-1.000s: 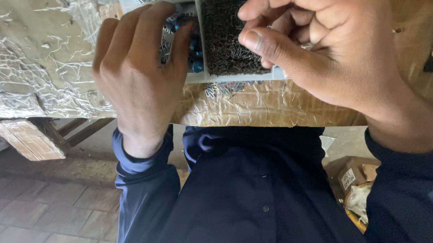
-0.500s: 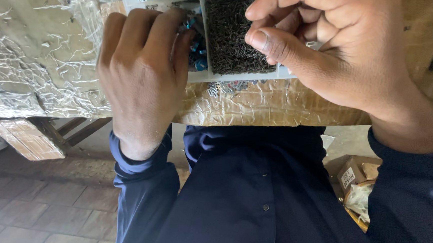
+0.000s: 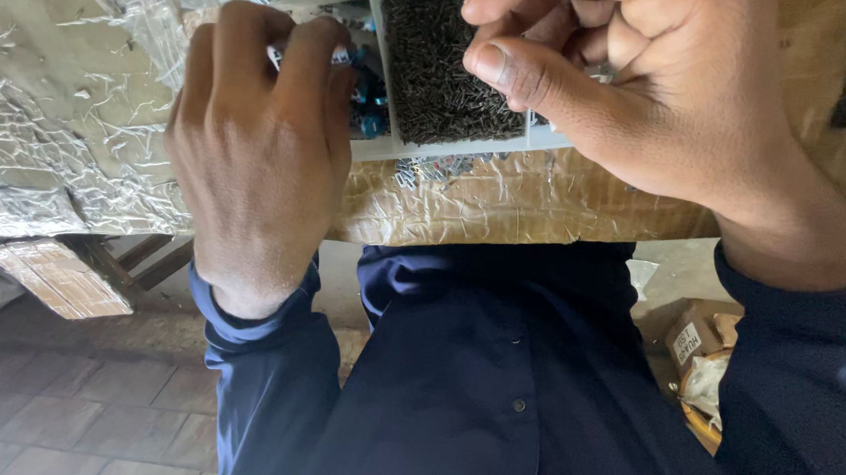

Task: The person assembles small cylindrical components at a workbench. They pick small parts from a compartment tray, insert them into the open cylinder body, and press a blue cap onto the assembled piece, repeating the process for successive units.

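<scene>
Sleeves nearest me; beyond, I'm seeing my left hand curling tight around a small blue part at the tray edge, steadying it, while my right hand is pinching something unseen above the dark pins.

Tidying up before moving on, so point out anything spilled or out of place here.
A few small metal parts lie loose on the wrapped table edge, just outside the white tray, as if spilled from a compartment. The left hand is nearest. Nothing else stands out.
</scene>
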